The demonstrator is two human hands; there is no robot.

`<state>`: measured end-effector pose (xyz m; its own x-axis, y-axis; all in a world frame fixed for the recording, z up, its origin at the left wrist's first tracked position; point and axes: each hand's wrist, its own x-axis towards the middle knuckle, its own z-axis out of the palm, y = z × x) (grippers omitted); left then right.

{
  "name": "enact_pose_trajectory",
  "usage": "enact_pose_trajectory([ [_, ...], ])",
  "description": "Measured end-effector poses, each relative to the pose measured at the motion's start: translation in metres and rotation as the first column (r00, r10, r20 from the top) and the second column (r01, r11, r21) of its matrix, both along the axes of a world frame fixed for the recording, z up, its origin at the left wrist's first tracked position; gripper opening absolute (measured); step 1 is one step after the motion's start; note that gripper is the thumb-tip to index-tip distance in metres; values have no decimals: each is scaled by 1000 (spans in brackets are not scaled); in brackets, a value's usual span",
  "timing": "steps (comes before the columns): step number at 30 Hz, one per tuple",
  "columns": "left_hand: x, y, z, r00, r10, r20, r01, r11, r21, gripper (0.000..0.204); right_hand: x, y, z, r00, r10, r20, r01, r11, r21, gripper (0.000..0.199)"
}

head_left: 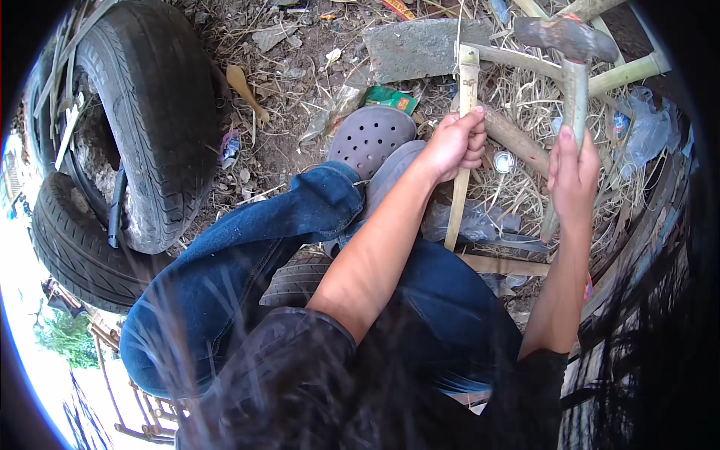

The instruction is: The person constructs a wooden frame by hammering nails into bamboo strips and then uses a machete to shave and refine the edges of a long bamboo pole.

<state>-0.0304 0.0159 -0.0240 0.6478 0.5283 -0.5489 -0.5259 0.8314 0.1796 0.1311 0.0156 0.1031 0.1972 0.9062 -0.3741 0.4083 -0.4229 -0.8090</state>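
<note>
My left hand (456, 144) is closed around a split bamboo strip (469, 82), which stands roughly lengthwise in front of me with its lower end near my knee. In my right hand (574, 172) is a hammer (576, 94), gripped by its pale wooden handle. The rusty hammer head (562, 37) is at the far end, to the right of the strip's top. A wooden piece (517, 61) runs behind the strip toward the hammer. Below it lies a thick round stick (517, 141), partly hidden by my left hand.
Worn tyres (150, 112) are stacked at the left. A flat grey stone slab (427, 51) lies on the dirt beyond my grey clogs (371, 139). Dry straw, crumpled clear plastic (649, 131), a green wrapper (391, 99) and a bamboo pole (626, 75) are scattered around.
</note>
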Motion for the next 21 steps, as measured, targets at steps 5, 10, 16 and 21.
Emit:
enact_pose_trajectory([
  [5, 0, -3, 9, 1000, 17, -21, -17, 1000, 2, 42, 14, -31, 33, 986, -165, 15, 165, 986, -6, 27],
  [10, -2, -16, 11, 1000, 22, -17, -22, 1000, 3, 42, 19, -103, 70, 965, -244, 97, 256, 956, -144, 26],
  [16, 0, -12, 7, 991, 22, 130, -20, 1000, -17, 45, 18, -149, 76, 939, -343, 13, 340, 926, -163, 26],
  [21, 4, -7, 20, 968, -14, -250, 36, 996, 84, 42, 18, -136, 19, 959, -272, 81, 284, 937, -205, 29],
])
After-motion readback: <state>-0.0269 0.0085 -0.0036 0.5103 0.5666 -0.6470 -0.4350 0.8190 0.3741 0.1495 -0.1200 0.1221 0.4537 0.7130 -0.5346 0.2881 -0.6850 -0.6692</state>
